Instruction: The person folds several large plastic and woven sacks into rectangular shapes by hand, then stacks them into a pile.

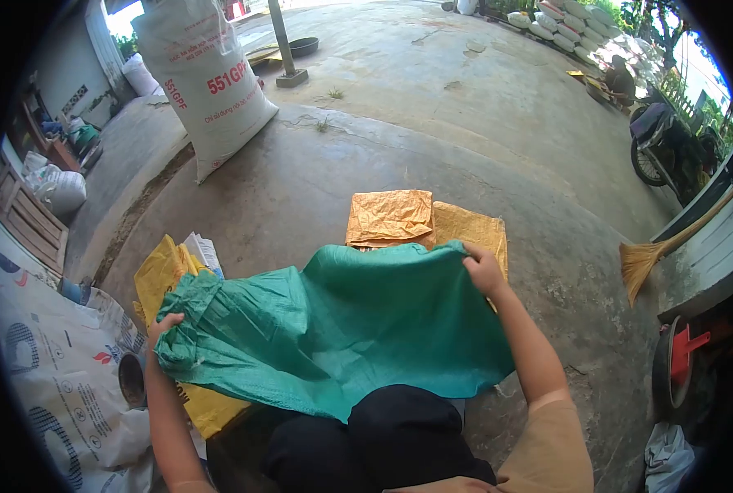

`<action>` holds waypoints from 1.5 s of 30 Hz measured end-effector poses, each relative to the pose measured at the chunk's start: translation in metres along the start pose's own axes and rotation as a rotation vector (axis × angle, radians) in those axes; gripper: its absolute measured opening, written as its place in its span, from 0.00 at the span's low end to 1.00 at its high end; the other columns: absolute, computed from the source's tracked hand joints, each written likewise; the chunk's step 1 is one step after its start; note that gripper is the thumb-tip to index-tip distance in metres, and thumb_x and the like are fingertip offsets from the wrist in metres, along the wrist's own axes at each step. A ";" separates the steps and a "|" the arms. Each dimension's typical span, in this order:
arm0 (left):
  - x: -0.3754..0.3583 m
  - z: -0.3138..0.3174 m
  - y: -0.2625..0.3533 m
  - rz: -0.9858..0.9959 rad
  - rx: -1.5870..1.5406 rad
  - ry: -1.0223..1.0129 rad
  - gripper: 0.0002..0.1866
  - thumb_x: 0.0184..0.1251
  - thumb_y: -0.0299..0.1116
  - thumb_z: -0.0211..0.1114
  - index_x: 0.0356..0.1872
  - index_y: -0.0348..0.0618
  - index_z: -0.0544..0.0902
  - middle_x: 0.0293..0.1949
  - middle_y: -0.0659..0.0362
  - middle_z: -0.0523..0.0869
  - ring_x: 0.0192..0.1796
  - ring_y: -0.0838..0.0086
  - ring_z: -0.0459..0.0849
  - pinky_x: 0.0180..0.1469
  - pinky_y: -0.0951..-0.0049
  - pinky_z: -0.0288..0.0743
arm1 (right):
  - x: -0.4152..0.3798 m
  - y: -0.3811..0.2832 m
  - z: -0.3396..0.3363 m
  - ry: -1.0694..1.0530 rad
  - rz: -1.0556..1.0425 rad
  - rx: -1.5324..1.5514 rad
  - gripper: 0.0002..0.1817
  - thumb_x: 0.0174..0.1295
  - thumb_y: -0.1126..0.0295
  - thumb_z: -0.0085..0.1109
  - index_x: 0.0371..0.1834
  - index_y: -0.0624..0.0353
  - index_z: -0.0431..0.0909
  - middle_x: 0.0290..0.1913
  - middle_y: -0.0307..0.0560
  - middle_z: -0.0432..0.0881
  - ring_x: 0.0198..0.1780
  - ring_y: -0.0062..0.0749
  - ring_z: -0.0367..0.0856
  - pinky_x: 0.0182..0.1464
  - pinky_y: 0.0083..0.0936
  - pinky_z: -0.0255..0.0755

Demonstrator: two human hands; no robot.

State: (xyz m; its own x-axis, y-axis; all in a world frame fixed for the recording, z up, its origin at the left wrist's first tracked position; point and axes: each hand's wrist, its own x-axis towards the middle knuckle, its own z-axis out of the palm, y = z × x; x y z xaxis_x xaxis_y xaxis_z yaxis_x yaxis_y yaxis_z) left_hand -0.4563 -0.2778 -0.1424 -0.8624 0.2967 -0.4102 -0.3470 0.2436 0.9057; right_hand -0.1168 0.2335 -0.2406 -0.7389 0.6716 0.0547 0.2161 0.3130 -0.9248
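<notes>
A green woven sack [366,320] is stretched out between my two hands, over my lap and the floor in front of my knees. My left hand [165,324] grips its bunched, wrinkled end. At the far right corner my right hand [483,269] pinches the edge of the sack, with the arm reaching forward. Just past the sack lie a folded orange-gold sack [391,215] and a flat tan sack [471,230], partly covered by the green one. Yellow sacks [159,267] lie by my left hand, and some yellow material shows below the green sack.
A full white sack [214,90] stands upright ahead on the left. Printed white sacks [71,403] fill the left side. On the right are a straw broom [641,263], a red dustpan [688,349] and a motorbike [670,148]. A person [619,80] sits near stacked sacks [576,29].
</notes>
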 end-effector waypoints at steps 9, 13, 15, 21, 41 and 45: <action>-0.046 0.022 0.059 0.094 -0.345 -0.113 0.13 0.54 0.35 0.56 0.37 0.36 0.77 0.27 0.58 0.81 0.27 0.73 0.81 0.29 0.75 0.77 | 0.042 -0.091 -0.173 0.404 0.024 0.027 0.18 0.56 0.73 0.47 0.49 0.66 0.73 0.40 0.43 0.79 0.40 0.24 0.76 0.44 0.18 0.67; -0.006 0.015 -0.007 -0.001 -0.403 -0.065 0.11 0.55 0.32 0.57 0.37 0.37 0.76 0.29 0.57 0.81 0.27 0.72 0.81 0.29 0.74 0.76 | 0.026 -0.060 -0.202 0.514 0.095 0.040 0.14 0.57 0.71 0.48 0.43 0.65 0.76 0.36 0.41 0.79 0.35 0.22 0.76 0.39 0.18 0.68; 0.003 0.025 -0.040 -0.028 -0.392 -0.085 0.11 0.55 0.29 0.57 0.39 0.36 0.75 0.30 0.57 0.81 0.29 0.72 0.81 0.31 0.74 0.76 | 0.028 -0.006 -0.222 0.593 0.127 -0.016 0.14 0.57 0.69 0.50 0.42 0.65 0.76 0.34 0.41 0.79 0.31 0.22 0.75 0.34 0.18 0.68; 0.023 0.043 -0.110 -0.224 -0.243 -0.067 0.16 0.52 0.28 0.57 0.44 0.37 0.73 0.36 0.55 0.79 0.35 0.65 0.81 0.37 0.63 0.77 | 0.006 0.096 -0.224 0.694 0.369 -0.408 0.32 0.52 0.62 0.57 0.59 0.68 0.61 0.31 0.49 0.78 0.24 0.27 0.74 0.27 0.24 0.69; 0.011 0.055 -0.196 -0.196 0.333 0.048 0.25 0.47 0.25 0.68 0.49 0.36 0.71 0.42 0.54 0.80 0.42 0.67 0.80 0.45 0.68 0.73 | -0.103 0.235 -0.037 0.411 0.990 -0.556 0.31 0.49 0.50 0.59 0.38 0.75 0.75 0.40 0.67 0.78 0.44 0.51 0.78 0.47 0.36 0.69; 0.016 0.055 -0.200 -0.096 0.381 0.138 0.23 0.47 0.22 0.65 0.48 0.34 0.71 0.41 0.54 0.80 0.42 0.68 0.79 0.47 0.70 0.72 | -0.098 0.261 -0.034 0.569 1.001 -0.285 0.28 0.49 0.57 0.63 0.43 0.74 0.73 0.44 0.64 0.77 0.45 0.48 0.77 0.47 0.38 0.69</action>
State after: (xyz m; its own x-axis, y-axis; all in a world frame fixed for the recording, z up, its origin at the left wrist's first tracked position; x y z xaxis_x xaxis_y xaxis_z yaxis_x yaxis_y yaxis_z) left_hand -0.3804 -0.2712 -0.3361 -0.8829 0.1360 -0.4494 -0.2896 0.5958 0.7491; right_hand 0.0332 0.2724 -0.4748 0.2143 0.8822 -0.4193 0.7242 -0.4316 -0.5379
